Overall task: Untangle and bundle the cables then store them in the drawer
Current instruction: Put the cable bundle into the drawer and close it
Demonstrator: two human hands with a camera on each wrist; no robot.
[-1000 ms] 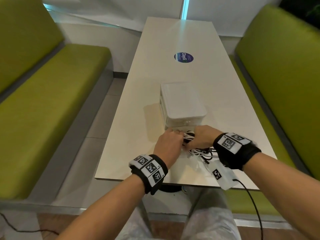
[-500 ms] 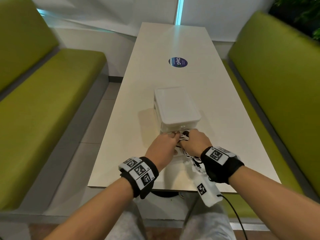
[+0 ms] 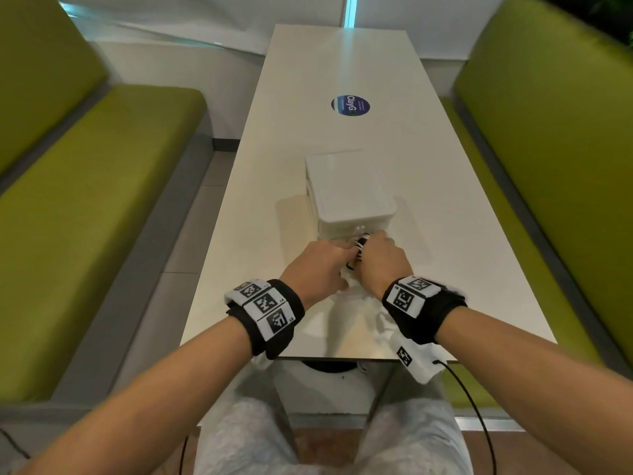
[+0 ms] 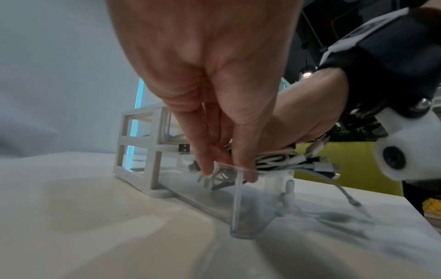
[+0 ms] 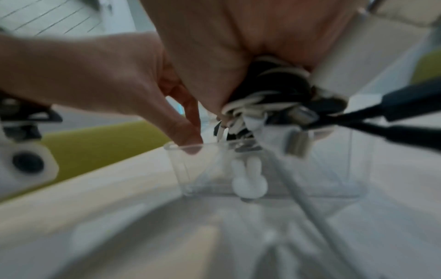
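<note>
One bundle of black and white cables (image 4: 281, 160) sits at the mouth of one clear plastic drawer (image 4: 241, 196), which is pulled out toward the person from a small white drawer unit (image 3: 349, 193) standing on a long white table (image 3: 445, 234). The right hand (image 3: 382, 262) has its fingers curled around the bundle from above, gripping it just over the drawer's front rim; several plug ends stick out of the coil and one white lead trails over the front wall onto the tabletop. The left hand (image 3: 317, 269) reaches in beside it, with its fingertips (image 4: 207, 169) pointing down and pinching loose cable ends just inside the drawer's left front corner. The two hands are touching or nearly so above the drawer. The frame of the unit shows two tiers in the left wrist view. Each of the two wrists wears a black band with square printed markers. One round blue sticker (image 3: 350, 105) lies farther along the table, and two green benches (image 3: 102, 207) flank it, one on either side.
</note>
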